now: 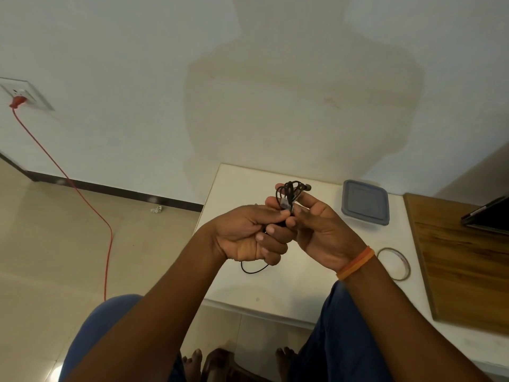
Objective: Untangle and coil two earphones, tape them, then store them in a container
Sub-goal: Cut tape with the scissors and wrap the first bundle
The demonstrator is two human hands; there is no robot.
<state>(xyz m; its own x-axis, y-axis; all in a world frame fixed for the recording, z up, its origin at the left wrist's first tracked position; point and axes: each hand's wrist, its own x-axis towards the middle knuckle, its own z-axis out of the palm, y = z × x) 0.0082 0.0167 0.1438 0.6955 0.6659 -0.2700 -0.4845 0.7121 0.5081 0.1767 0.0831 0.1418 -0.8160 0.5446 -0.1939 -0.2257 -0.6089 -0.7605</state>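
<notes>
A coiled black earphone (pixel 289 193) is held up above the white table (pixel 289 288). My left hand (pixel 248 232) and my right hand (pixel 319 227) both pinch the coil where a strip of clear tape wraps it. One earbud sticks out at the coil's upper right. A loop of black cable (pixel 253 270) hangs below my left hand onto the table. A grey lidded container (pixel 365 202) sits at the table's far right. A roll of clear tape (pixel 395 263) lies flat near my right wrist.
A wooden board (pixel 462 257) covers the table's right side, with a dark tablet (pixel 487 216) on it. A red cable (pixel 82 194) runs from a wall socket (pixel 24 93) across the tiled floor at left. My knees and bare feet are below the table edge.
</notes>
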